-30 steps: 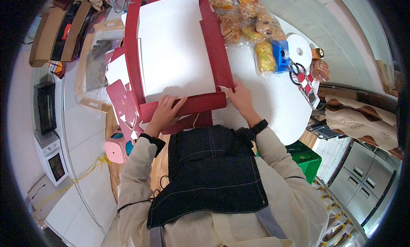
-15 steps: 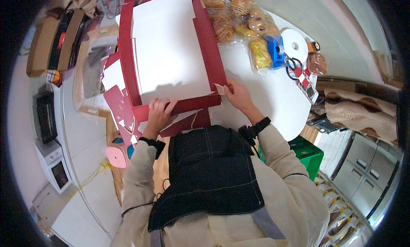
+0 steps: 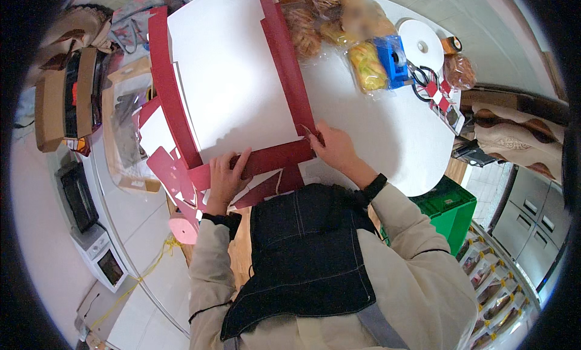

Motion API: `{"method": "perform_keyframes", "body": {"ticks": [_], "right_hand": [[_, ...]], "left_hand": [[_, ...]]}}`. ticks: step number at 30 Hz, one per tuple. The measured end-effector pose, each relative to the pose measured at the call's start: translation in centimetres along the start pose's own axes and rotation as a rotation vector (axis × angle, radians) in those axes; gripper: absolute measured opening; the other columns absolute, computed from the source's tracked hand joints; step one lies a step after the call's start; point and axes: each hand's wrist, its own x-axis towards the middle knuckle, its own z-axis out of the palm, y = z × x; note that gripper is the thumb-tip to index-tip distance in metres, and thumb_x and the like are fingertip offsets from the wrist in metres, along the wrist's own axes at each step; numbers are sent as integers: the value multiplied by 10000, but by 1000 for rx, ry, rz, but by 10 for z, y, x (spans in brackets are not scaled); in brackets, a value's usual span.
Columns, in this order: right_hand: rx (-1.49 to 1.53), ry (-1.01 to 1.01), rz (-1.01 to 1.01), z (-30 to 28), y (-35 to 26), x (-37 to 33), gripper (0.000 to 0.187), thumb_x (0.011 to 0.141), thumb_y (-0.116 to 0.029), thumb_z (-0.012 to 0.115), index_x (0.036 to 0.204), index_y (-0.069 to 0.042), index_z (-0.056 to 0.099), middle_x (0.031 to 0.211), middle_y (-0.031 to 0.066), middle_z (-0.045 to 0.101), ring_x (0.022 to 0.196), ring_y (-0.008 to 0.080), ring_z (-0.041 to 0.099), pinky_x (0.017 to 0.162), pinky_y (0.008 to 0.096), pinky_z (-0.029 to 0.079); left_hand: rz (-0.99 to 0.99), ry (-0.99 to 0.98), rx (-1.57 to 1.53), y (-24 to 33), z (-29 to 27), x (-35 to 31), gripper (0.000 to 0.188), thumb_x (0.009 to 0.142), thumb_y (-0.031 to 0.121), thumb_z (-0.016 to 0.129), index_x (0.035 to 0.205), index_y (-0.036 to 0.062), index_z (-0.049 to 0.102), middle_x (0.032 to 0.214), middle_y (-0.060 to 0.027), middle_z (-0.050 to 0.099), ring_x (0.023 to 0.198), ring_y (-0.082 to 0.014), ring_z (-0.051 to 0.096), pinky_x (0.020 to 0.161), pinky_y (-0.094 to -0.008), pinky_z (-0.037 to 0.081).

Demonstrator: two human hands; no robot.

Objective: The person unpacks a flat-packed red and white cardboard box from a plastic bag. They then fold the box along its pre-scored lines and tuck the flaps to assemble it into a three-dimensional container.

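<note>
A large dark red cardboard box (image 3: 233,65), white on the inside, lies on the table with its long side walls folded up. My left hand (image 3: 225,182) grips the near red flap, its fingers bent over the top edge and spread a little. At the near right corner my right hand (image 3: 340,150) pinches the cardboard between thumb and fingers, next to a small pale tab. Just what lies under those fingertips is partly hidden. Red and white cardboard scraps (image 3: 169,168) lie beside the box's near left corner.
Wrapped bread and pastries (image 3: 367,65) lie at the back right, near a blue tape dispenser (image 3: 394,62), a white roll (image 3: 422,45) and black-handled scissors (image 3: 422,78). A green crate (image 3: 445,208) stands below the table's right edge. A wooden tray (image 3: 124,144) sits left of the box.
My right hand has closed in on the box's near right corner, and the tab there no longer sticks out as far. My left hand stays on the near flap. The whole view has shifted slightly.
</note>
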Motion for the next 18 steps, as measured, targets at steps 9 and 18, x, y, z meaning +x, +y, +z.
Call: {"method": "perform_keyframes", "body": {"ticks": [9,18], "right_hand": [[-133,-152,-335,-10,-4,8,495,846,-329,674,1121,28,469,1110,253,544,1016,446,538,939,497,425],[-39,80,-624,16,32,20,715,741,-195,774,1334,-19,414,1291,235,505,1161,423,533,985,459,467]], "left_hand": [[-119,-186,-158,-7,-10,27,857,568,177,832,1358,184,498,1134,-86,542,1069,-313,505,955,-453,380],[-109,-218,-139,-9,-11,46,836,555,201,815,1324,164,488,1046,-134,561,1031,-355,538,947,-461,401]]}}
